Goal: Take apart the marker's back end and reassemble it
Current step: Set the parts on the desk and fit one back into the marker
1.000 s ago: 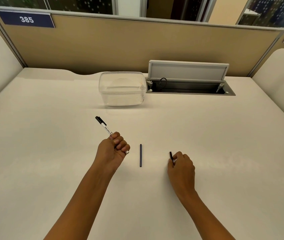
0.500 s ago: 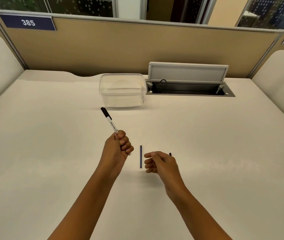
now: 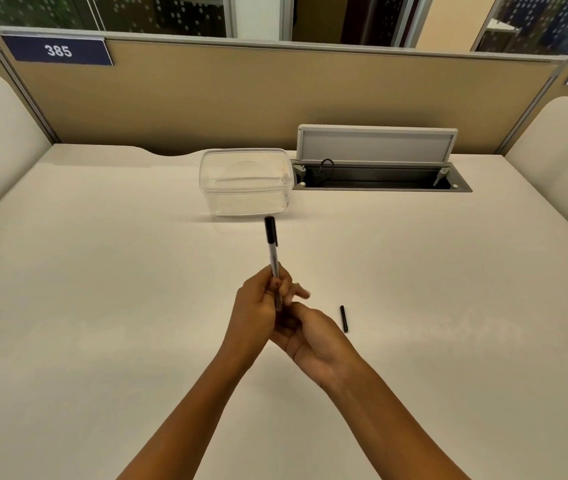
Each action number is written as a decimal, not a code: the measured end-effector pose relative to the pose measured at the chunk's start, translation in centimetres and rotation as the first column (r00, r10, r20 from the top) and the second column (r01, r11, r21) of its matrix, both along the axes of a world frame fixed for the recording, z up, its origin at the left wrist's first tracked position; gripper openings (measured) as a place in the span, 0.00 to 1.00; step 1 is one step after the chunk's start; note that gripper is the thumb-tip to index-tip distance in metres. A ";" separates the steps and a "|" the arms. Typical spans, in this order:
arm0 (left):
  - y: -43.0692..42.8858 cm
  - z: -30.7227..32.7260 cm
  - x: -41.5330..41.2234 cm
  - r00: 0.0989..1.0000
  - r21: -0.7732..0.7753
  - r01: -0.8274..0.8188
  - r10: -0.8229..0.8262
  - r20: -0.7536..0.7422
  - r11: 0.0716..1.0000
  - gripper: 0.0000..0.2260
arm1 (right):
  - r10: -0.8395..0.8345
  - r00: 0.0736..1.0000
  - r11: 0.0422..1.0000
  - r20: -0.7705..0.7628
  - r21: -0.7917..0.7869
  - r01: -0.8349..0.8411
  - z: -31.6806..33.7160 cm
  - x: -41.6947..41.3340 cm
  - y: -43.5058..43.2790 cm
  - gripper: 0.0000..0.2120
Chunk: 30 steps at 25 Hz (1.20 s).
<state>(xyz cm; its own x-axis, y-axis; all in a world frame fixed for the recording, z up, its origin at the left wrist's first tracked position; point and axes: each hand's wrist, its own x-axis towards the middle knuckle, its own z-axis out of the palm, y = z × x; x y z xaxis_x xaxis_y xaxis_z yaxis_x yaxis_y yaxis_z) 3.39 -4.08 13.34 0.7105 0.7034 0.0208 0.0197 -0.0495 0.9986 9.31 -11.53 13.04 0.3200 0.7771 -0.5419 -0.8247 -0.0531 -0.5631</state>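
My left hand (image 3: 254,315) grips a white marker (image 3: 273,255) by its lower half, with the black cap pointing away from me. My right hand (image 3: 314,338) is pressed against the left one from below and to the right. Its fingers close on a thin dark rod (image 3: 278,301) that runs up to the marker's back end between the two hands. Most of the rod is hidden by fingers. A small black end piece (image 3: 344,318) lies on the white table (image 3: 102,289) just right of my right hand, apart from it.
A clear plastic container (image 3: 246,181) stands just beyond the marker's cap. To its right an open cable hatch (image 3: 379,176) with a raised lid sits in the table. A tan partition (image 3: 241,98) closes off the back, and padded dividers flank both sides.
My right hand left the black end piece on the table, moved left and picked up the thin rod. My left hand swung the marker upright, and both hands came together.
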 end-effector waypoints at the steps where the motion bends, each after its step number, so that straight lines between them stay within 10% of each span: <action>1: -0.2 0.1 0.0 1.000 0.029 0.023 -0.023 -0.015 0.999 0.15 | -0.005 1.000 1.000 -0.011 0.010 0.005 0.0 0.1 -0.1 0.12; 17: -0.3 -2.6 -0.7 0.998 0.094 0.019 -0.014 -0.054 0.995 0.15 | -0.053 0.994 0.999 -0.094 -0.005 0.053 -0.4 0.2 -1.0 0.13; 23: -0.2 -0.7 -0.6 0.985 0.085 -0.094 0.080 0.153 0.992 0.17 | -0.093 0.991 0.991 -0.100 -0.105 0.083 -0.8 0.8 -1.1 0.14; 30: -0.9 -2.1 -0.7 0.997 0.164 -0.055 0.062 -0.037 0.985 0.14 | -0.075 0.988 0.997 -0.135 0.027 0.079 -0.1 -0.3 -1.5 0.13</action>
